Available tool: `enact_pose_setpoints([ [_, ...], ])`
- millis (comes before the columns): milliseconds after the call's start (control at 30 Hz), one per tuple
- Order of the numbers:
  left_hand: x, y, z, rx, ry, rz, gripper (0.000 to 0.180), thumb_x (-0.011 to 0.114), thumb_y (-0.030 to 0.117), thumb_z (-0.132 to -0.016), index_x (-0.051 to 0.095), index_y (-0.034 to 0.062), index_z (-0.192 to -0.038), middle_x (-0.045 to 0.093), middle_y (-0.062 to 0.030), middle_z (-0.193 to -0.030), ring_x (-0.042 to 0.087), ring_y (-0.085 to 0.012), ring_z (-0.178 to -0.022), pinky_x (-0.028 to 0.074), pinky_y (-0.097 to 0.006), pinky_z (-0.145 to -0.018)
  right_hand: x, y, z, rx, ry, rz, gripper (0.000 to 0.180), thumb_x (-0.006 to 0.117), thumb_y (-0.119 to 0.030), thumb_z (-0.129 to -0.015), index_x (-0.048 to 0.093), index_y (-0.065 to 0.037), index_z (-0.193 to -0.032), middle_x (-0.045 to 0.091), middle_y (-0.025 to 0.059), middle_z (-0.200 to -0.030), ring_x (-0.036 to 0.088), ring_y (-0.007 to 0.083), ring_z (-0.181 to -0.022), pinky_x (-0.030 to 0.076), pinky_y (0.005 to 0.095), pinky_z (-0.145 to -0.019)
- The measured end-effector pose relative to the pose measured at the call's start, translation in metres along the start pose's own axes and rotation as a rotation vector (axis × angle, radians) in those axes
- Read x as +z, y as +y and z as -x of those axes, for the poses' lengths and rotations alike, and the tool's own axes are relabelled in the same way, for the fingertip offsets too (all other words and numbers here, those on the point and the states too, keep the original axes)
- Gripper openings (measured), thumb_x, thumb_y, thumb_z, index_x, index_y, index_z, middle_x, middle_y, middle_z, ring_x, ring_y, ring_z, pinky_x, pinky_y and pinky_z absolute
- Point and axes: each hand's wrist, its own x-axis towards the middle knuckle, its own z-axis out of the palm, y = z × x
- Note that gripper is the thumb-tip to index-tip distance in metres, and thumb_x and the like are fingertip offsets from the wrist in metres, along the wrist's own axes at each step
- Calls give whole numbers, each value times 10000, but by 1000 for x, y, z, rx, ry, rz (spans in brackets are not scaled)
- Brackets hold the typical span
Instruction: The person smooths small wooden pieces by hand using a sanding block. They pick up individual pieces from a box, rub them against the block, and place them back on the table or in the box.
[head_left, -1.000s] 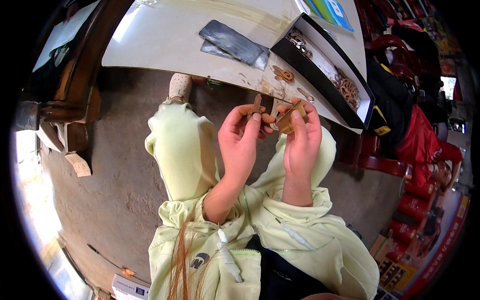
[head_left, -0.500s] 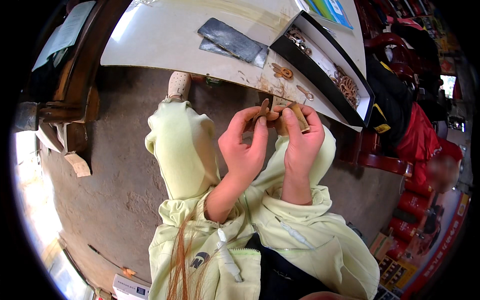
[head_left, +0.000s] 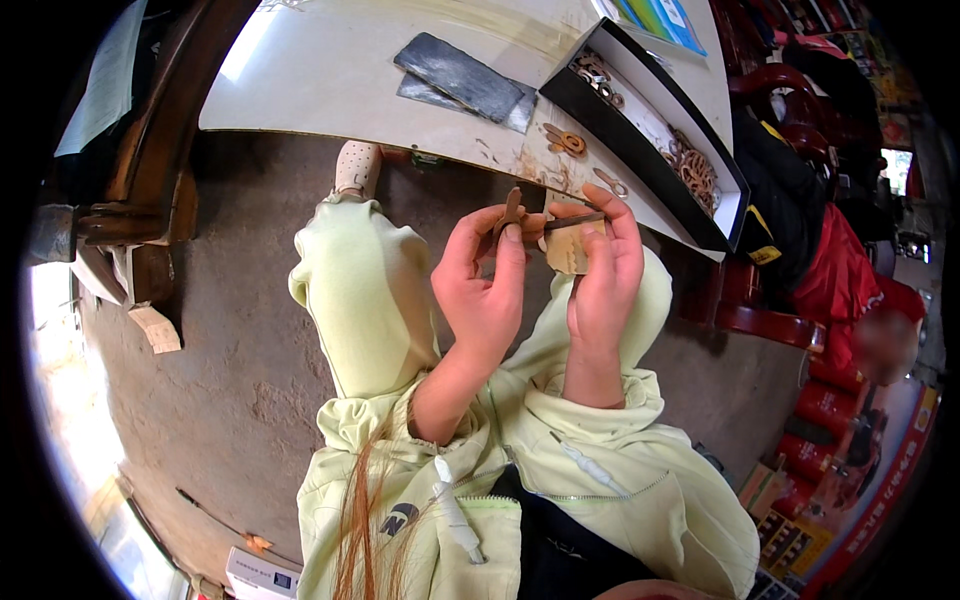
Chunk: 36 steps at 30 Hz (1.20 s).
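Between the fingertips of my left hand [head_left: 482, 285] is a small brown wooden piece [head_left: 513, 207], its narrow end sticking up. My right hand [head_left: 608, 275], close beside it, pinches a folded piece of tan-backed sandpaper [head_left: 567, 252]. A dark narrow edge or strip runs along the sandpaper's top toward the wooden piece; whether they touch I cannot tell. Both hands are above my lap, just off the table's near edge. My fingers hide part of the wooden piece.
On the white table [head_left: 310, 90] lie two dark grey worn sheets [head_left: 465, 75], flat brown wooden pieces [head_left: 566, 142] and a black open box [head_left: 640, 140] with many small brown pieces. Brown dust marks the edge. A wooden chair [head_left: 150, 150] stands left, red-brown furniture [head_left: 770, 325] right.
My right fingers have opened out and shifted, so more of the sandpaper's tan face and its dark edge shows. My left hand has moved slightly left and down with the wooden piece.
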Motion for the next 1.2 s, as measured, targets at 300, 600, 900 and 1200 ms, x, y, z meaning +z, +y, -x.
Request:
enact_pose_setpoints([
  [300, 0, -3, -1, -29, 36, 45, 161, 520, 39, -933, 550, -50, -1063, 675, -98, -942, 647, -128, -844, 512, -227, -701, 0, 0, 0, -2, -69, 108, 302, 421, 58, -872, 515, 54, -1159, 654, 143, -1023, 617, 130, -911, 487, 243, -810],
  [600, -1, -2, -2, 13, 74, 86, 173, 516, 46, -940, 542, -46, -1085, 664, -109, -972, 643, -140, -889, 523, -238, -711, 0, 5, 1, -37, -119, 73, 243, 481, 41, -904, 530, 50, -1142, 651, 143, -1054, 608, 137, -958, 465, 240, -852],
  [900, -3, -5, -2, -41, 61, 142, 172, 521, 43, -937, 549, -37, -1087, 665, -93, -953, 633, -117, -833, 507, -225, -698, 2, 7, 3, -59, -120, -68, 140, 569, 9, -884, 529, -3, -1018, 652, 139, -1031, 603, 137, -957, 470, 266, -853],
  [1200, -3, 1, -2, -97, -8, 158, 150, 531, 56, -935, 570, -26, -1055, 680, -68, -924, 609, -72, -774, 466, -191, -628, 2, 4, 1, 2, -59, -40, 184, 574, 29, -859, 528, 4, -1036, 645, 134, -1043, 600, 147, -963, 463, 281, -877],
])
